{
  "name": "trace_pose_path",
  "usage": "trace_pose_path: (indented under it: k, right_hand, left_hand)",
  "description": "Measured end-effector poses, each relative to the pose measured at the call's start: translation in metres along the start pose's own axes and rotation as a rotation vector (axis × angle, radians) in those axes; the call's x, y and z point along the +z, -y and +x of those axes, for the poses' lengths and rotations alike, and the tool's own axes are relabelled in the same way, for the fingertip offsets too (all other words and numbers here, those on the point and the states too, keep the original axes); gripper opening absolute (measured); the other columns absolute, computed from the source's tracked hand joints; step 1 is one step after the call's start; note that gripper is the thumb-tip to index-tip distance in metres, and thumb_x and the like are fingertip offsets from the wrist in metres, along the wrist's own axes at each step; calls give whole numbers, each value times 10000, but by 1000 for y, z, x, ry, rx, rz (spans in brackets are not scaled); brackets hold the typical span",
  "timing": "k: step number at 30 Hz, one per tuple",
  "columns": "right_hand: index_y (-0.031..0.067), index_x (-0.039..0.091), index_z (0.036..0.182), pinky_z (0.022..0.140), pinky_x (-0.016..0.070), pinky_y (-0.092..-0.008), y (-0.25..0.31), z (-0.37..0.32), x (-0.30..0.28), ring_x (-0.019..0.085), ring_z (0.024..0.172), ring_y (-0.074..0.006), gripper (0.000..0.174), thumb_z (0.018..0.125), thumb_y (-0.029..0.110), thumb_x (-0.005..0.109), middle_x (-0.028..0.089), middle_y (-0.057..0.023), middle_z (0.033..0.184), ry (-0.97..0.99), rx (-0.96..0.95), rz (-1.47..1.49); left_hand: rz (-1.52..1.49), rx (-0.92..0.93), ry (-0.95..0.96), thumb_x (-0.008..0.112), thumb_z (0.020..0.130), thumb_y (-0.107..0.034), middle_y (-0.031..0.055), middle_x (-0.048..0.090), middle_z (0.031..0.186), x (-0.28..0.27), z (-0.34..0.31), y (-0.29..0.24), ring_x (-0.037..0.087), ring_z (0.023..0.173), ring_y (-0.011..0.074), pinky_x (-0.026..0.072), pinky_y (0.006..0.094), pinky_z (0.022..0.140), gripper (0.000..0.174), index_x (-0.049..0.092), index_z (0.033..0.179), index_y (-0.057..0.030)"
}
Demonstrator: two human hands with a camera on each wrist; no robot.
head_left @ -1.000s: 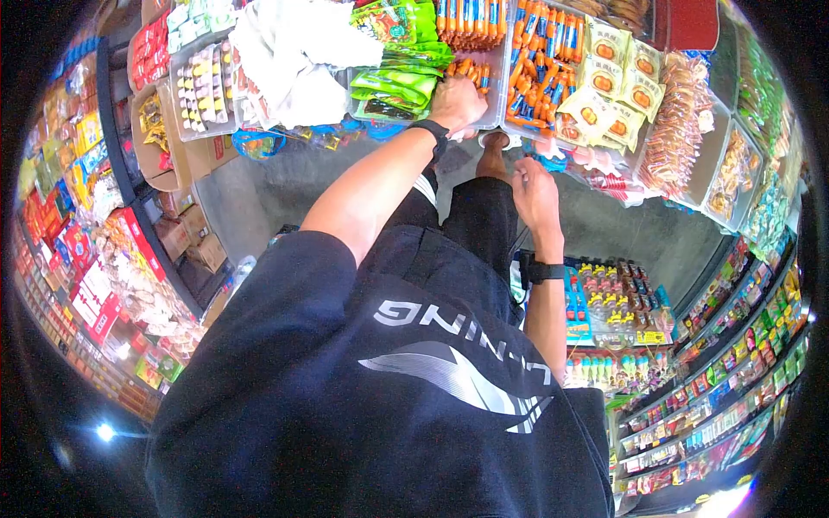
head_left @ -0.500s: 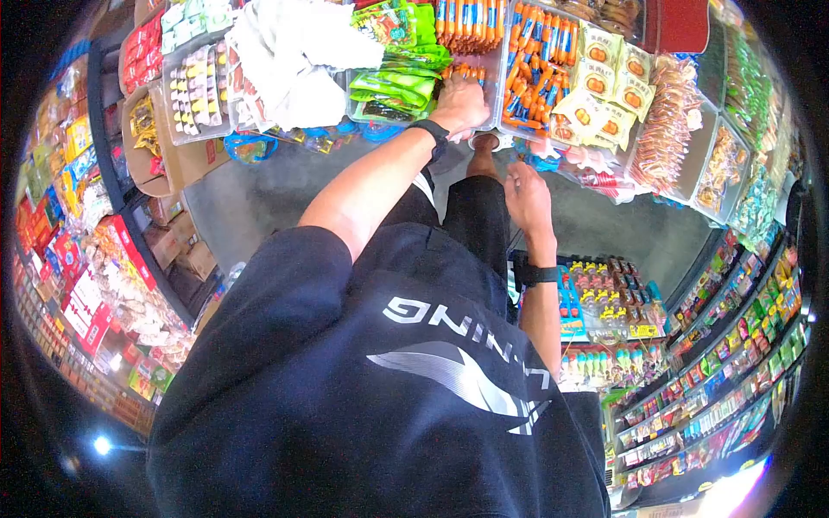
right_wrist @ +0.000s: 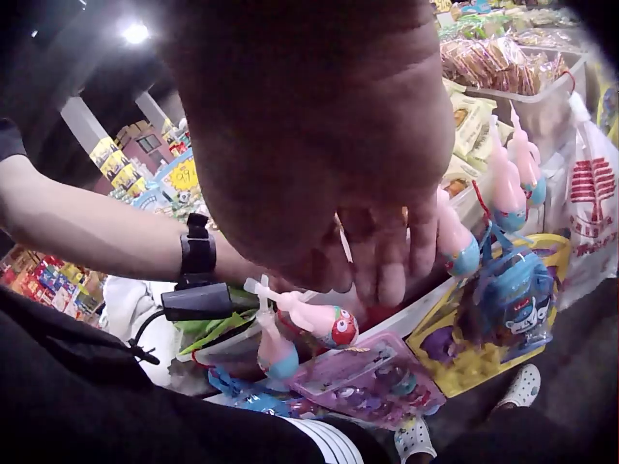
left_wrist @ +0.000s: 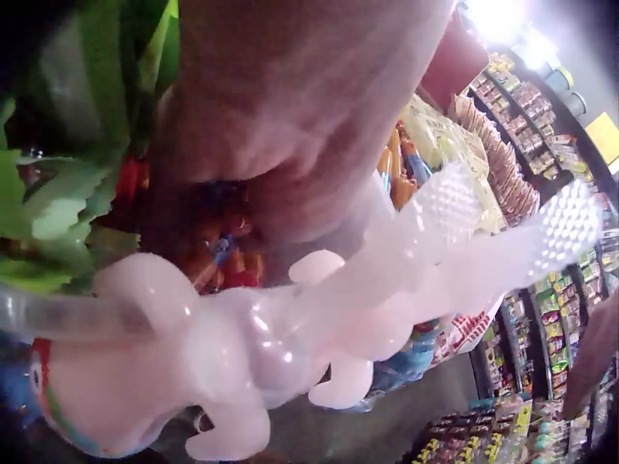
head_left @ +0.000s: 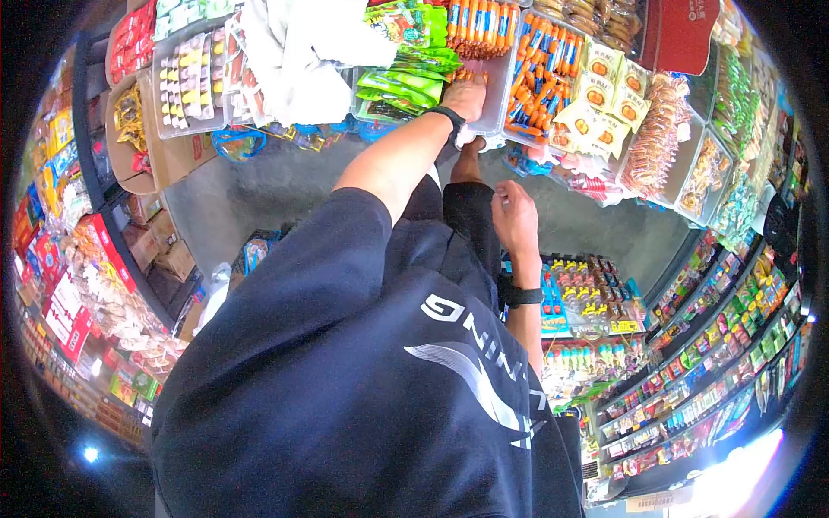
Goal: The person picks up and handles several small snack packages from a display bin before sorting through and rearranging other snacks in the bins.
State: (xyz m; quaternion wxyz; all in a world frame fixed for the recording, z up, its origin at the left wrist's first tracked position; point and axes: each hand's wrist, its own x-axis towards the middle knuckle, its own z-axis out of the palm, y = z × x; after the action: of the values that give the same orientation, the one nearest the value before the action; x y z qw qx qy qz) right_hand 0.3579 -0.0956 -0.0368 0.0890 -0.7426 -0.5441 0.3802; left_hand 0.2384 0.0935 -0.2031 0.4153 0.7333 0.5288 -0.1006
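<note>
In the head view my left hand [head_left: 465,97] reaches into a clear bin [head_left: 495,104] of orange-wrapped sticks [head_left: 477,28], beside green packets [head_left: 413,79]. The left wrist view has that hand [left_wrist: 290,126] bent down over orange and blue wrappers [left_wrist: 224,253]; its fingertips are hidden, so a grip cannot be made out. Pale pink balloon-like toys [left_wrist: 256,338] hang in front of it. My right hand [head_left: 515,220] hovers before the display's edge, nearer my body. Seen from the right wrist, this hand [right_wrist: 329,164] has loosely curled fingers with nothing visible in them.
Right of the bin lie more orange sticks [head_left: 542,73], yellow-white packets [head_left: 600,99] and pinkish packs [head_left: 656,134]. A white cloth or bag [head_left: 298,65] covers goods on the left. Stocked shelves [head_left: 708,371] curve along the right. Hanging toys and a yellow basket [right_wrist: 455,358] line the display's front.
The head view has shifted a little. My left hand stays in the same bin, with only a slight shift. My right hand has drawn slightly back from the display towards my body.
</note>
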Motion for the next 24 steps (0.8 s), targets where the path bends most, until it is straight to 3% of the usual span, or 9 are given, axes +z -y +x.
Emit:
trace_pose_path:
  k: [3,6,9,11,13,18,21,23,24]
  right_hand:
    - [10,615,990,764,524,-471,9,2,-1,653,877,-396,133,889,92,585,662,-207,952,7,-64,-11]
    - [22,601,986,764,520,-502,12,12,-4,635,888,-426,126,891,104,585,646,-209,952,33,-99,-22]
    - [23,605,984,764,520,-497,2,32,-6,632,886,-426,127,890,105,589,640,-207,944,41,-128,-34]
    - [14,608,940,761,518,-496,2,51,-4,631,871,-425,104,882,99,597,631,-205,923,-3,-199,15]
    - [11,611,932,763,520,-493,16,70,-3,630,874,-424,94,878,84,584,630,-207,934,-12,-255,30]
    - [-8,616,920,804,514,-487,36,133,22,616,928,-427,100,859,37,550,619,-224,962,-9,-405,3]
    - [-15,627,1058,873,511,-482,28,183,50,602,1021,-417,240,836,32,549,618,-233,1058,-12,-467,-155]
    - [-24,562,1254,1008,466,-494,28,209,64,548,1194,-409,442,838,117,603,590,-242,1228,-16,-377,-314]
    - [-24,562,1254,1008,466,-494,30,218,68,548,1194,-409,442,838,117,603,590,-242,1228,-17,-381,-308]
  left_hand:
    - [-38,-2,13,539,883,-69,304,668,1091,-10,-5,-3,661,1068,426,544,510,875,390,476,1245,64]
    - [-64,125,-67,560,868,-102,346,648,988,-27,-26,-3,668,933,467,537,537,788,374,439,1152,109]
    - [-229,211,-54,576,895,-125,311,634,916,-53,-73,-6,657,897,478,521,540,741,309,415,1067,75]
    - [-477,397,-237,603,910,-132,258,597,840,-67,-116,-1,640,820,470,492,522,684,291,391,1049,13]
    - [-473,250,-184,608,921,-125,222,541,807,-85,-161,3,607,757,452,465,499,644,270,377,1033,-39]
    - [-407,69,-195,601,918,-86,200,526,833,-101,-232,40,578,747,432,462,483,648,249,384,1035,-51]
    - [-391,49,-292,603,912,-71,191,522,824,-101,-250,55,571,738,427,466,469,663,237,392,1019,-50]
    - [-361,18,-308,602,911,-69,188,519,822,-104,-255,55,571,738,426,466,463,668,231,395,1012,-50]
    - [-336,-11,-328,601,910,-66,186,517,819,-106,-258,55,571,738,425,466,457,673,224,399,1005,-50]
